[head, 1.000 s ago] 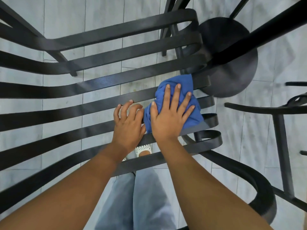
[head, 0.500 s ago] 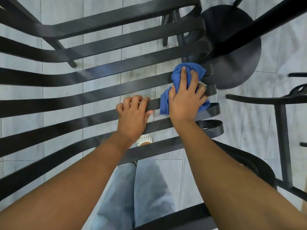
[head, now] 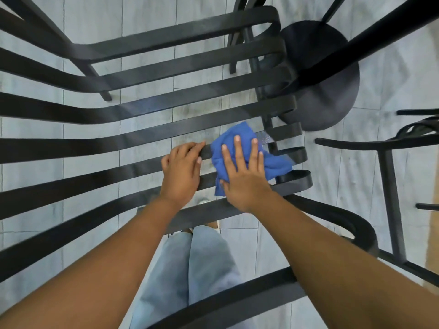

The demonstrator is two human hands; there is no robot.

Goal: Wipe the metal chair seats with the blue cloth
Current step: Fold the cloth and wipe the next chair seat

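Observation:
A black metal chair seat [head: 142, 136] made of long curved slats fills the view from left to right. A crumpled blue cloth [head: 273, 162] lies on the slats near their curled right ends. My right hand [head: 244, 176] presses flat on the cloth with fingers spread, covering its lower left part. My left hand [head: 183, 169] sits just left of the cloth, fingers curled over the edge of one slat and gripping it.
A round black table base [head: 332, 96] with a dark post stands on the grey tiled floor beyond the slat ends. Another black chair frame [head: 389, 186] is at the right. A curved armrest [head: 351, 222] runs under my right forearm. My legs show below the seat.
My right hand has slid the cloth back toward me along the slats and flattened its fingers on it. My left hand stays gripping the slat.

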